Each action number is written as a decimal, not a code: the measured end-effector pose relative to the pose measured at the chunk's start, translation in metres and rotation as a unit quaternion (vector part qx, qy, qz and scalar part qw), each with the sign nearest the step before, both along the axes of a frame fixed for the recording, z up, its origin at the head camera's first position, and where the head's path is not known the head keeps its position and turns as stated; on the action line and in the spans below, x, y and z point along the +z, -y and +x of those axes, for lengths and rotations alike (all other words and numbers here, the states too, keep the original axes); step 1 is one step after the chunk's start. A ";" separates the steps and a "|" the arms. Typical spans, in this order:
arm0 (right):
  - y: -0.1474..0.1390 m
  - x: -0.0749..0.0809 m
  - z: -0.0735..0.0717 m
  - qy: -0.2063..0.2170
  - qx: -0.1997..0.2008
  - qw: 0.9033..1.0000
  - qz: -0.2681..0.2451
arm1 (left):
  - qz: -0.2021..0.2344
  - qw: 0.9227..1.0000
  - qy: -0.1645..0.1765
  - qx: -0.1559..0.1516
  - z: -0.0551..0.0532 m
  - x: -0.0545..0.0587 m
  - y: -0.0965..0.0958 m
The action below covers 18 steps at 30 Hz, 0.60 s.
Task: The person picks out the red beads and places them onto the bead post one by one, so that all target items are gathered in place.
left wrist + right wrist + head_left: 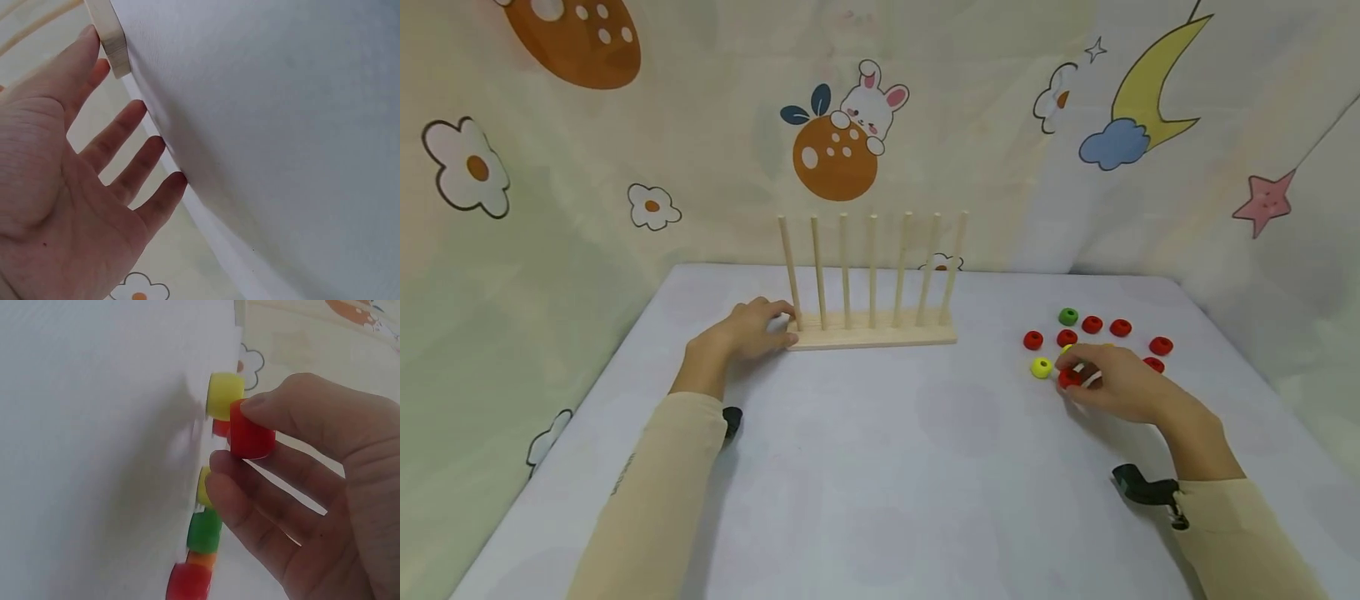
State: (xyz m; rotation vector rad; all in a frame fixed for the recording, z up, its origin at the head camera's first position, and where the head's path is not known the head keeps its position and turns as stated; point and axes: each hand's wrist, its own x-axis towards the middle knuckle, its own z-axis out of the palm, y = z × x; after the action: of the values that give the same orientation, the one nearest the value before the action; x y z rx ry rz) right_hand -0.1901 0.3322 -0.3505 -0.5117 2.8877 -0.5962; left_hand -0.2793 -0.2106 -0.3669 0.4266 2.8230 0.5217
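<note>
A pale wooden rack [872, 336] with a flat base and a row of several upright pegs stands toward the table's back. My left hand [748, 332] holds the left end of its base [112, 44] between thumb and index finger, the other fingers spread apart. Off to the right, my right hand [1116, 383] pinches a red bead [251, 431] between thumb and fingertips, just over the table. Close by are a yellow bead [1041, 367], a green bead [1067, 317] and another red bead [1033, 340]. The hand partly covers some beads in the head view.
More red beads [1161, 346] lie scattered around the right hand on the white table [865, 467]. In the right wrist view, an orange bead [202, 559] shows behind others. A patterned cloth [715, 125] hangs behind the table and along its sides.
</note>
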 end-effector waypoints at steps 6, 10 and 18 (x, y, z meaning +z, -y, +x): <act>0.005 0.002 -0.001 -0.028 0.028 0.999 -0.010 | 0.001 1.000 0.014 0.011 0.001 0.001 -0.005; 0.011 0.006 -0.006 -0.038 0.044 0.998 -0.011 | 0.004 1.000 0.016 0.014 0.002 0.000 -0.005; 0.028 0.017 -0.015 -0.075 0.100 0.990 -0.059 | -0.006 1.000 0.007 -0.011 0.000 0.002 -0.004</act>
State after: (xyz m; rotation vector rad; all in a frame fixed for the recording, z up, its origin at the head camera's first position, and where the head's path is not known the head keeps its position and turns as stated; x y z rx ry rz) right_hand -0.2053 0.3047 -0.3335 -0.8880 2.8992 -0.7276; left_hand -0.2788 -0.2068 -0.3648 0.4488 2.8039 0.5015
